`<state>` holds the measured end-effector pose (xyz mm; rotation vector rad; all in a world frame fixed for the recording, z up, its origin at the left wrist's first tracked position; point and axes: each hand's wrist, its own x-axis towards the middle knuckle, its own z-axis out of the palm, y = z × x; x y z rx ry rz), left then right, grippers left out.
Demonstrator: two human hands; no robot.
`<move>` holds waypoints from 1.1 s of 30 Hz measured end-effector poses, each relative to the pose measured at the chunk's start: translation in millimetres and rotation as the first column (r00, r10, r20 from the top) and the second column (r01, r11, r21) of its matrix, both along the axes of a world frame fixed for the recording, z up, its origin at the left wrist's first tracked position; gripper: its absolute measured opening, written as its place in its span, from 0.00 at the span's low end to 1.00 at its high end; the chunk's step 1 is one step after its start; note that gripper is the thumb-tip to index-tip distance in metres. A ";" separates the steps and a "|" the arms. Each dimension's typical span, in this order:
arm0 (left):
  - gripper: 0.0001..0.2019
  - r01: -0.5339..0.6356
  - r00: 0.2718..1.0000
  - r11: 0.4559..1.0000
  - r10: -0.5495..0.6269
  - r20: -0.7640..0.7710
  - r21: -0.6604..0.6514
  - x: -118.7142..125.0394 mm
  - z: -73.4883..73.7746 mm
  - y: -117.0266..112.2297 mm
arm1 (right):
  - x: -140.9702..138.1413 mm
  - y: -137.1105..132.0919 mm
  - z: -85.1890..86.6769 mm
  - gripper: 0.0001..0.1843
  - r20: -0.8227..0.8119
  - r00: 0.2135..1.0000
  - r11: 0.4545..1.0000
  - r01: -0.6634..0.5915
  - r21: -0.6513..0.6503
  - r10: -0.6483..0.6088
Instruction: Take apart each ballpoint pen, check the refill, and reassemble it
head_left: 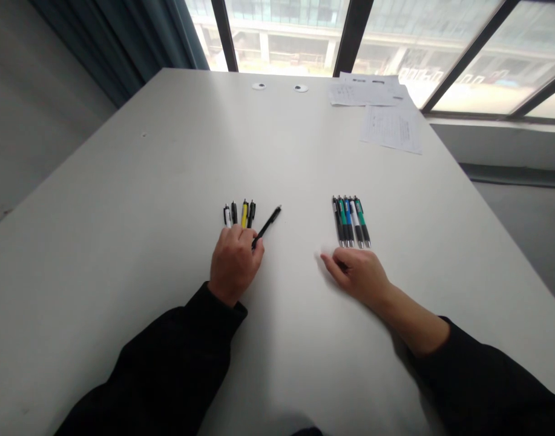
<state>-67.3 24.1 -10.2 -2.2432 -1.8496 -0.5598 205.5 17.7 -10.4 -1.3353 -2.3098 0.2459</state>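
Note:
My left hand [235,263] is closed, pinching a slim black pen [269,223] between thumb and forefinger; the pen slants up to the right. Just beyond its knuckles lie a white pen [227,215], a black pen [234,212], a yellow pen [244,214] and another dark pen [251,214], their lower ends hidden by the hand. To the right, my right hand [359,271] rests with curled fingers and the thumb pointing left, no object visible in it. Right above it, a row of pens includes green pens [360,215], a blue pen [348,213] and a white pen [355,219].
The white table [181,163] reaches to the windows. At its far edge are two small white ovals with dark spots, a left oval [258,86] and a right oval [301,88]. Printed papers [390,128] lie at the back right. A dark curtain [136,36] hangs at the left.

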 end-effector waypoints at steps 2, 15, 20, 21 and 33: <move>0.05 0.081 0.995 0.997 -0.082 0.051 0.008 2.2 0.5 -1.4 | -0.4 -0.3 0.5 0.22 -0.092 0.996 1.000 -0.005 -0.020 0.003; 0.04 0.466 0.666 0.879 -0.424 0.614 0.102 16.7 6.3 -9.8 | -0.4 -2.2 1.6 0.06 -0.537 0.844 0.995 -0.048 -0.089 -0.007; 0.06 0.367 0.370 0.929 -0.113 0.922 -0.034 14.8 5.7 -4.0 | -1.1 -3.4 1.7 0.06 -0.659 0.749 0.982 -0.070 -0.176 -0.065; 0.08 0.365 0.284 0.929 -0.047 0.958 -0.063 15.6 6.2 -3.5 | -1.2 -3.6 1.4 0.06 -0.660 0.747 0.981 -0.061 -0.183 -0.076; 0.11 0.457 -0.163 0.882 0.216 0.963 -0.121 15.2 6.0 -2.0 | -1.8 0.2 -4.7 0.05 -0.692 0.708 0.982 0.017 -0.187 -0.144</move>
